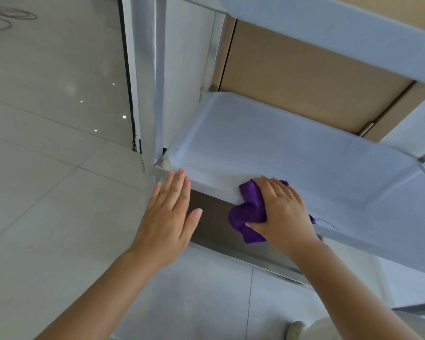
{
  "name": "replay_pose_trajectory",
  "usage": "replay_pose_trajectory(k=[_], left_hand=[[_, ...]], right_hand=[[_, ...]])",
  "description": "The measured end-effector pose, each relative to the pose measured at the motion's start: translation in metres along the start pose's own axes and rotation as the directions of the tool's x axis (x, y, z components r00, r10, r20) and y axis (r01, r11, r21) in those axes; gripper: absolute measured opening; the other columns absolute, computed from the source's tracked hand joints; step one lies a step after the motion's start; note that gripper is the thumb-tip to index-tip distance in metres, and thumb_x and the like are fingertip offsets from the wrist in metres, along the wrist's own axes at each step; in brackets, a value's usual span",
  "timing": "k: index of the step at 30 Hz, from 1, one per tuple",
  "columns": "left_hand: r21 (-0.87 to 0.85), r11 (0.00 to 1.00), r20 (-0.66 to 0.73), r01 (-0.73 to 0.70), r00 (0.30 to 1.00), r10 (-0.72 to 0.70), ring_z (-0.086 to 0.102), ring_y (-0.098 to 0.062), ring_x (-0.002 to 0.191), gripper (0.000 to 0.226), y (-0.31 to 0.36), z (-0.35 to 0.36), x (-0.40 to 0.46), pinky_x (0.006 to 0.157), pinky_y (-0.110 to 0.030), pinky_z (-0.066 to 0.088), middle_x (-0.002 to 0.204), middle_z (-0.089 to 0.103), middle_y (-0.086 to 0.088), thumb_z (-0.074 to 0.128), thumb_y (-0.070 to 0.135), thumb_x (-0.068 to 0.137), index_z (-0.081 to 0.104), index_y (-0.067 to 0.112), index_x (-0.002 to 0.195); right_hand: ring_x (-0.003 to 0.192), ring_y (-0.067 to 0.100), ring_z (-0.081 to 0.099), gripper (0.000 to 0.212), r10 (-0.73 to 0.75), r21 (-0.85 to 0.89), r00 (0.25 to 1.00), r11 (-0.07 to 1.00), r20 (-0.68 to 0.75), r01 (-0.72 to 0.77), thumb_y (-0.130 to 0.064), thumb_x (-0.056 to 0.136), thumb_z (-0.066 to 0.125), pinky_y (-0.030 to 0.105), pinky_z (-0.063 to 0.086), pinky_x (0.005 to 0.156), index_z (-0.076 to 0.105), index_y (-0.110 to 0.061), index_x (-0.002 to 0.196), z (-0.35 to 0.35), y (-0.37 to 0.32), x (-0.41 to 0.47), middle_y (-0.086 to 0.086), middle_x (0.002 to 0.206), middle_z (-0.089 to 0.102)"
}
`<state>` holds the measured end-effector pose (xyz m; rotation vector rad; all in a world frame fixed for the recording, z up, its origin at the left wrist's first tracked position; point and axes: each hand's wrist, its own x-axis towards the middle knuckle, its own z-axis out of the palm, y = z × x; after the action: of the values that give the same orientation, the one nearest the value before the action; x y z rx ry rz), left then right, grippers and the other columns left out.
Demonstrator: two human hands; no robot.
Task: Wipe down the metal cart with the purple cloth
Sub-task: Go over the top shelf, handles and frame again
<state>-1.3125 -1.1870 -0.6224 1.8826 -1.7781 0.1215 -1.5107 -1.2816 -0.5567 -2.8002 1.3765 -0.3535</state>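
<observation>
The metal cart's middle shelf [280, 153] is covered in a whitish protective film and runs from the centre to the right. My right hand [284, 212] grips the bunched purple cloth [248, 217] and presses it against the shelf's near front rim. My left hand [169, 212] is flat with straight fingers, its fingertips touching the same rim near the shelf's left corner, beside the cart's upright post [155, 77]. An upper shelf [353, 28] of the cart crosses the top right.
Glossy pale floor tiles [47, 143] fill the left and bottom. A brown panel [304, 74] stands behind the cart. A lower metal rail [243, 256] of the cart runs under my hands. A light shoe tip [297, 327] shows at the bottom edge.
</observation>
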Motion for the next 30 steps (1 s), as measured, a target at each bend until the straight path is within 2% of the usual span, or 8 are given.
replay_pose_trajectory(k=[7, 15, 19, 22, 24, 26, 28, 30], left_hand=[[-0.030, 1.000, 0.045, -0.003, 0.999, 0.005, 0.028, -0.011, 0.137, 0.061, -0.014, -0.009, -0.004, 0.114, -0.042, 0.012, 0.155, 0.019, -0.004, 0.012, 0.045, 0.101, 0.035, 0.006, 0.142], [-0.188, 0.982, 0.096, 0.012, 0.995, 0.006, 0.003, 0.009, 0.139, 0.064, -0.019, -0.016, -0.003, 0.112, -0.031, 0.006, 0.155, 0.002, 0.014, 0.018, 0.057, 0.094, 0.022, 0.022, 0.148], [-0.256, 0.966, 0.111, 0.032, 0.994, -0.004, 0.006, 0.015, 0.135, 0.062, -0.017, -0.020, -0.002, 0.115, -0.026, 0.009, 0.154, 0.005, 0.017, 0.024, 0.055, 0.092, 0.018, 0.027, 0.147], [-0.323, 0.946, -0.074, 0.022, 0.996, -0.048, 0.041, 0.000, 0.125, 0.050, -0.021, -0.023, -0.004, 0.105, -0.020, 0.034, 0.150, 0.029, 0.013, 0.039, 0.042, 0.092, 0.044, 0.021, 0.137], [-0.408, 0.910, -0.302, 0.068, 0.931, -0.206, 0.045, 0.005, 0.121, 0.041, -0.026, -0.026, -0.002, 0.094, -0.009, 0.037, 0.139, 0.046, 0.008, 0.045, 0.031, 0.089, 0.055, 0.013, 0.124], [-0.593, 0.787, -0.347, 0.169, 0.828, -0.440, 0.036, 0.015, 0.121, 0.045, -0.030, -0.034, 0.009, 0.096, -0.003, 0.029, 0.132, 0.045, 0.009, 0.045, 0.021, 0.084, 0.050, 0.015, 0.128], [-0.827, 0.494, -0.101, 0.268, 0.794, -0.600, 0.029, 0.016, 0.127, 0.067, -0.034, -0.037, 0.026, 0.103, -0.006, 0.022, 0.138, 0.035, 0.019, 0.039, 0.016, 0.071, 0.036, 0.026, 0.137], [-0.920, 0.281, 0.061, 0.273, 0.809, -0.585, 0.034, -0.003, 0.134, 0.085, -0.038, -0.035, 0.039, 0.112, -0.026, 0.026, 0.146, 0.037, 0.010, 0.039, 0.018, 0.059, 0.034, 0.022, 0.143]], right_hand=[[0.112, 0.030, 0.058, 0.070, -0.115, -0.018, 0.990, 0.993, -0.080, 0.113, -0.037, 0.065, 0.083, 0.042, 0.045, 0.096, 0.054, -0.012, 0.124, 0.015, -0.034, 0.027, 0.007, 0.121, 0.061], [0.090, 0.030, 0.067, 0.069, -0.171, -0.042, 0.977, 0.985, -0.131, 0.167, -0.035, 0.048, 0.091, 0.043, 0.055, 0.082, 0.062, -0.009, 0.106, 0.030, -0.072, 0.055, 0.007, 0.099, 0.068], [0.097, 0.032, 0.063, 0.066, -0.179, -0.038, 0.979, 0.984, -0.093, 0.176, -0.026, 0.053, 0.088, 0.042, 0.049, 0.088, 0.060, -0.007, 0.109, 0.032, -0.093, 0.068, 0.010, 0.106, 0.065], [0.084, 0.032, 0.066, 0.069, -0.201, -0.040, 0.969, 0.979, -0.143, 0.197, -0.027, 0.042, 0.092, 0.042, 0.053, 0.079, 0.062, -0.006, 0.101, 0.036, -0.091, 0.069, 0.010, 0.095, 0.067], [0.082, 0.032, 0.066, 0.071, -0.229, -0.042, 0.960, 0.974, -0.161, 0.225, -0.028, 0.040, 0.092, 0.041, 0.054, 0.076, 0.062, -0.007, 0.100, 0.038, -0.088, 0.069, 0.009, 0.094, 0.067], [0.083, 0.032, 0.066, 0.074, -0.243, -0.050, 0.956, 0.970, -0.162, 0.238, -0.028, 0.039, 0.092, 0.042, 0.055, 0.075, 0.062, -0.007, 0.103, 0.037, -0.089, 0.067, 0.010, 0.096, 0.067], [0.085, 0.033, 0.066, 0.076, -0.278, -0.087, 0.945, 0.960, -0.173, 0.266, -0.030, 0.040, 0.093, 0.042, 0.055, 0.075, 0.062, -0.006, 0.106, 0.038, -0.091, 0.068, 0.012, 0.098, 0.068], [0.086, 0.033, 0.066, 0.077, -0.316, -0.117, 0.935, 0.947, -0.161, 0.300, -0.034, 0.043, 0.091, 0.041, 0.055, 0.076, 0.061, -0.005, 0.108, 0.038, -0.099, 0.072, 0.012, 0.099, 0.067]])
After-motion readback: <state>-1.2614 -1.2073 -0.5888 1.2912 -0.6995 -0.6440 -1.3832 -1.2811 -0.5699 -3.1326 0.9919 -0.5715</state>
